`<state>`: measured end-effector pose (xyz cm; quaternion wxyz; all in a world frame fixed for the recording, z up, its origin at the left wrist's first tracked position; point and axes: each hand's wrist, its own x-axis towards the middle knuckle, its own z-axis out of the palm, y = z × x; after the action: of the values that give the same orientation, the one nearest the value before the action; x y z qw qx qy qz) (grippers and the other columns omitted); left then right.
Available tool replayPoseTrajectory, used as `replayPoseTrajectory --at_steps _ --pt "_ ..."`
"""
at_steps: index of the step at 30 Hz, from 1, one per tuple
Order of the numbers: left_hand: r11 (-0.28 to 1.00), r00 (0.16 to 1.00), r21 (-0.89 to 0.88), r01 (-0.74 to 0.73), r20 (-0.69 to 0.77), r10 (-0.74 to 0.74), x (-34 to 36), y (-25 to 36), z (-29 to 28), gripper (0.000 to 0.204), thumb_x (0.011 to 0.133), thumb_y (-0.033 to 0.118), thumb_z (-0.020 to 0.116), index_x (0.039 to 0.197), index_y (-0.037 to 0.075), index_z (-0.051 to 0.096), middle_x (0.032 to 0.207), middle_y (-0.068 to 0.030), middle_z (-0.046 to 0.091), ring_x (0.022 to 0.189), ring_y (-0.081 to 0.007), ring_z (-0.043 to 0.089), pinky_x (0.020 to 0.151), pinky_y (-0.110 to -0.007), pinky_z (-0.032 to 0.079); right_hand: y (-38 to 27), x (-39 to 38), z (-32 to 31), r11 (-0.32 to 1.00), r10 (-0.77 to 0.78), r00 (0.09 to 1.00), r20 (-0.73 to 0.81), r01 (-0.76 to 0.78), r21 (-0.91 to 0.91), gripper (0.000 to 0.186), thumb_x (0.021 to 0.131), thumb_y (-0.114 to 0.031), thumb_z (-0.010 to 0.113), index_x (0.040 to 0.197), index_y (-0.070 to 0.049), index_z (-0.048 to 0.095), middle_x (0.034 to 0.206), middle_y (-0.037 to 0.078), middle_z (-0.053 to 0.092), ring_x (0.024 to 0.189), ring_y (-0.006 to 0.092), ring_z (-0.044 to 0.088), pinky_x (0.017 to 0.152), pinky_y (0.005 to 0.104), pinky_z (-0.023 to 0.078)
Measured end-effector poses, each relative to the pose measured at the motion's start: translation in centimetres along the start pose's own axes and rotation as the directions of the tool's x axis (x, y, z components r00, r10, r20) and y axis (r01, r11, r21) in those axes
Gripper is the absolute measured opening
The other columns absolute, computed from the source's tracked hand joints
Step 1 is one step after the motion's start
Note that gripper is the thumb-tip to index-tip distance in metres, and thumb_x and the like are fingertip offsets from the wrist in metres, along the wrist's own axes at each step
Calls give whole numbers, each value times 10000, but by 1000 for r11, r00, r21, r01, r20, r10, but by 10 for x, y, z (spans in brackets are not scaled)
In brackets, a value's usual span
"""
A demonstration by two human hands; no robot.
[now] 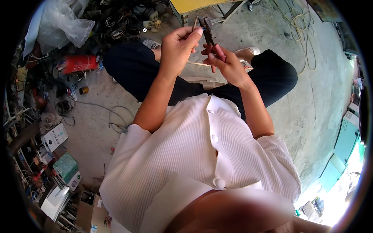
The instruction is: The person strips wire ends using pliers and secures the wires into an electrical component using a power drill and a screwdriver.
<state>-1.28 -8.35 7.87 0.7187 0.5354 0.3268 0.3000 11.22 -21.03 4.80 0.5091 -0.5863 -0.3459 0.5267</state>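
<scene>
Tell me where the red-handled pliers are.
In the head view, the red-handled pliers are at top centre, held in the right hand, their dark head beside the left hand's fingertips, pictured below the yellow tabletop.

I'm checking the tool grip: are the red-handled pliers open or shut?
The pliers look open: their red handles stand apart in the right hand. The jaws are too small to judge.

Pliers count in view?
1: the red-handled pliers, held in the right hand, dark head up beside the left hand's fingertips. Others may be hidden in the dark clutter at upper left.
</scene>
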Motion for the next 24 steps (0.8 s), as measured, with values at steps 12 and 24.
replayPoseTrajectory --at_steps 12,24 --pt "989 994 -106 100 59 -95 -4 -4 -6 219 863 198 702 924 -10 671 748 10 584 627 -46 495 554 -195 409 -6 -3 5 994 21 999 -40 -25 -108 281 953 -165 534 1195 -21 538 959 34 597 736 112 539 679 253 463" --pt "987 996 -136 86 42 -81 -7 -4 -2 201 862 191 703 917 0 675 748 14 587 625 -43 500 553 -195 413 -5 -3 5 997 -6 997 77 0 76 316 989 -178 497 1235 22 499 1050 66 603 740 115 556 680 258 478"
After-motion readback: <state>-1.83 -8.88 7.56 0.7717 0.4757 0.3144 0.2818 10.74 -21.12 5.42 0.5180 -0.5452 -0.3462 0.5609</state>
